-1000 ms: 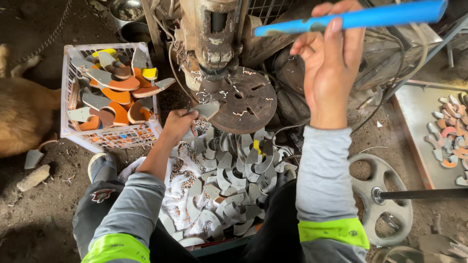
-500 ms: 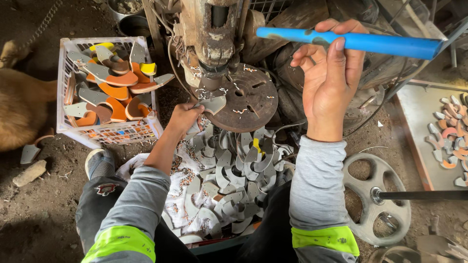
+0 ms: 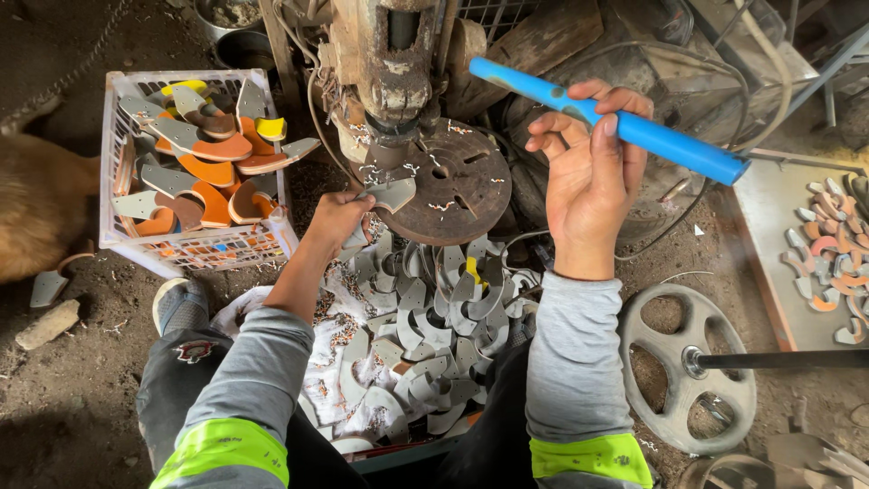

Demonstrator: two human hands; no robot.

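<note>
My left hand [image 3: 337,222] pinches a grey curved flat piece [image 3: 391,195] and holds it on the round rusty plate [image 3: 457,186] under the head of an old press machine [image 3: 389,54]. My right hand [image 3: 588,177] is raised to the right of the machine, fingers curled around its long blue lever handle [image 3: 625,127]. Below both hands, on a cloth over my lap, lies a heap of several grey curved pieces [image 3: 425,335].
A white plastic crate [image 3: 122,240] at the left holds several grey, orange and yellow curved pieces. A metal tray [image 3: 769,235] with more pieces sits at the right, a spoked wheel [image 3: 688,367] on a rod lies lower right. A tan animal [image 3: 36,213] is at the far left.
My right hand has pulled the blue handle downward. My left hand has brought the grey piece from the heap's edge onto the round plate under the press head.
</note>
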